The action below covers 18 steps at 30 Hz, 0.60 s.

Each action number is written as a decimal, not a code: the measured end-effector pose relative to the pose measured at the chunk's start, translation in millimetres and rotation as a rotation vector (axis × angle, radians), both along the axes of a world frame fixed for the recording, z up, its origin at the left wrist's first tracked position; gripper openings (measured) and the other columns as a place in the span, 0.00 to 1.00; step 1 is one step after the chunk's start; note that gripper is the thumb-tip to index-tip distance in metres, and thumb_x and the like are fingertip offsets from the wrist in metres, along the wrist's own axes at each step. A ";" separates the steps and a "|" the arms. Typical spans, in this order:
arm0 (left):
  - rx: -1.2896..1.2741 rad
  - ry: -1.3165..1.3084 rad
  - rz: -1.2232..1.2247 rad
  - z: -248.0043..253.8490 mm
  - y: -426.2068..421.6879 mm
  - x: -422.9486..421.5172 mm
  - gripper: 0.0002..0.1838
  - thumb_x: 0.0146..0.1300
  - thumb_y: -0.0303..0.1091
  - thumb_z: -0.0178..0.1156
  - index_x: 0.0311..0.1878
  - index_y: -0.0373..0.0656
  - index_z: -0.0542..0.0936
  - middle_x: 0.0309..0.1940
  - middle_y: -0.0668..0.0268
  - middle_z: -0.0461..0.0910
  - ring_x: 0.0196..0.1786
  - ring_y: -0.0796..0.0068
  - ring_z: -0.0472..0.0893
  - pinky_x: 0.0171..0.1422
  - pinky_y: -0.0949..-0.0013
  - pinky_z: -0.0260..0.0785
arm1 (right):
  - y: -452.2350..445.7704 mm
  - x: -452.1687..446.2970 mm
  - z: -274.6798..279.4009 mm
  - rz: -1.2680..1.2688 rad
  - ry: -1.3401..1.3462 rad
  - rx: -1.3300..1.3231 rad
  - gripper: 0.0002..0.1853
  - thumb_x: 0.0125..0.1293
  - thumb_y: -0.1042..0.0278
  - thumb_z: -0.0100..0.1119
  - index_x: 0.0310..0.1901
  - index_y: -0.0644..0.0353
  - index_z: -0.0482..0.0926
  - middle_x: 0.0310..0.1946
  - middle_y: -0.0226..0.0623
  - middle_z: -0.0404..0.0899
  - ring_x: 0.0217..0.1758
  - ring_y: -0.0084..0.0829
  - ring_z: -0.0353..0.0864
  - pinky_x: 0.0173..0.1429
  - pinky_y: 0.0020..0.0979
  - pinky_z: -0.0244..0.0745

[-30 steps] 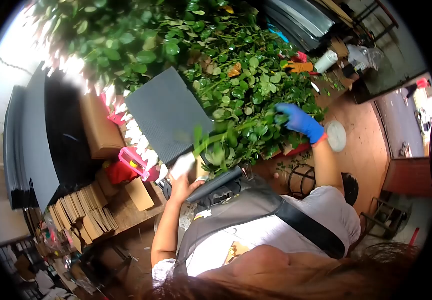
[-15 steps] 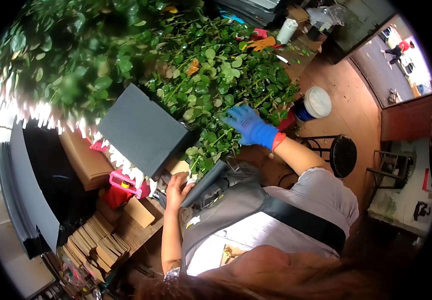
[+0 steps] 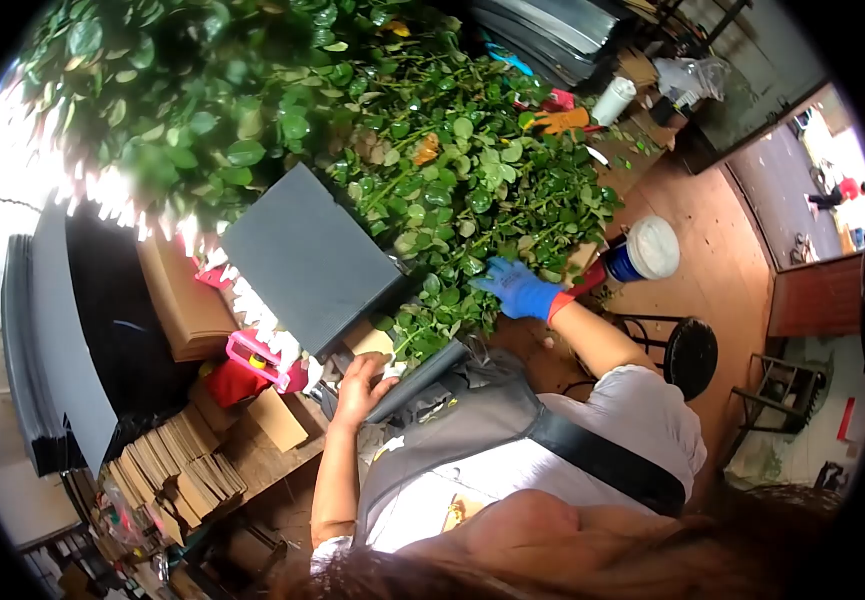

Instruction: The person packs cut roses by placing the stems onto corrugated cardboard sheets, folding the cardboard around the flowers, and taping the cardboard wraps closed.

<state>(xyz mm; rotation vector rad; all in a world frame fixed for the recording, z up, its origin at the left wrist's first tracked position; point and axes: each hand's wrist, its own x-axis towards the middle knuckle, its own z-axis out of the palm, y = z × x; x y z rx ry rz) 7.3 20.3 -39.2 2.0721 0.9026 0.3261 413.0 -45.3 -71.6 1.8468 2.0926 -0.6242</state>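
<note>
My left hand (image 3: pixel 357 390) is bare, its fingers bent at a small white flower head (image 3: pixel 392 370), beside a dark grey padded edge (image 3: pixel 420 380) against the apron. Green leaves run from that flower toward my right hand (image 3: pixel 520 290), which wears a blue glove with a red cuff. Its fingers are spread at the leaves, their tips partly hidden. Beyond both hands lies a large heap of leafy stems (image 3: pixel 452 190), with pale flower heads along its left side. A dark grey ribbed board (image 3: pixel 312 260) rests on the heap.
At left are a pink tool (image 3: pixel 258 358), stacked cardboard pieces (image 3: pixel 177 465), a brown carton (image 3: pixel 184 300) and grey sheets (image 3: pixel 42 340). An orange glove (image 3: pixel 560 121) and white bottle (image 3: pixel 613 101) are at the back. A bucket (image 3: pixel 652 248) and black stool (image 3: pixel 690 358) stand at right.
The gloved right hand has come down and inward from the far right of the leaves. The blurred stem between the hands now lies lower, with its flower at my left fingers. The view has shifted.
</note>
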 end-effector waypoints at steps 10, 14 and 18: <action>0.098 -0.033 0.010 -5.5 7.5 0.0 0.12 0.64 0.35 0.68 0.48 0.43 0.87 0.47 0.61 0.84 0.51 0.56 0.80 0.58 0.60 0.73 | 202.4 -41.0 81.7 0.113 0.190 1.024 0.28 0.57 0.66 0.66 0.62 0.49 0.78 0.62 0.43 0.75 0.68 0.46 0.72 0.71 0.50 0.67; 0.206 -0.077 0.096 -16.0 2.2 6.8 0.06 0.61 0.31 0.69 0.41 0.44 0.87 0.42 0.63 0.86 0.44 0.58 0.82 0.52 0.60 0.74 | 253.7 -45.7 67.1 0.150 0.129 0.897 0.20 0.57 0.71 0.63 0.53 0.52 0.80 0.59 0.39 0.78 0.64 0.44 0.75 0.68 0.48 0.69; 0.174 -0.099 0.129 -17.9 -0.3 7.3 0.06 0.61 0.29 0.69 0.41 0.43 0.87 0.43 0.63 0.87 0.46 0.59 0.83 0.53 0.61 0.75 | 240.9 -29.7 110.3 0.201 0.229 0.868 0.20 0.60 0.75 0.58 0.55 0.51 0.80 0.55 0.37 0.80 0.58 0.42 0.80 0.63 0.42 0.76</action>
